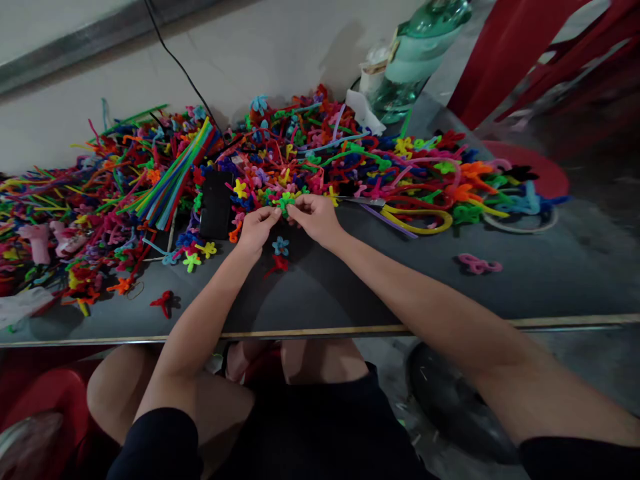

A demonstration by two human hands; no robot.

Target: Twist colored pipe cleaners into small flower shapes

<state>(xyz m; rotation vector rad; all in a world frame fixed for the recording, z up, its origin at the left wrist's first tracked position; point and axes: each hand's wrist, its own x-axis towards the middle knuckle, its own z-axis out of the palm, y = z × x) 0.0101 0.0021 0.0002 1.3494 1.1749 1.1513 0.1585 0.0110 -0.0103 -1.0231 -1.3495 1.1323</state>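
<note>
Between my two hands is a green pipe-cleaner flower, held over the near edge of a colourful pile. My left hand pinches it from the left with thumb and finger. From the right, the bent fingers of my right hand close on the same flower. Just below them on the table lie a blue pipe-cleaner flower and a red pipe-cleaner piece. A yellow pipe-cleaner flower sits up and left of my left hand. Scissors with yellow handles lie right of my right hand.
A large heap of pipe-cleaner pieces runs along the wall. On it rest a bundle of straight pipe cleaners and a black phone-like slab. A green bottle stands at the back right. A pink pipe-cleaner piece lies on the grey table.
</note>
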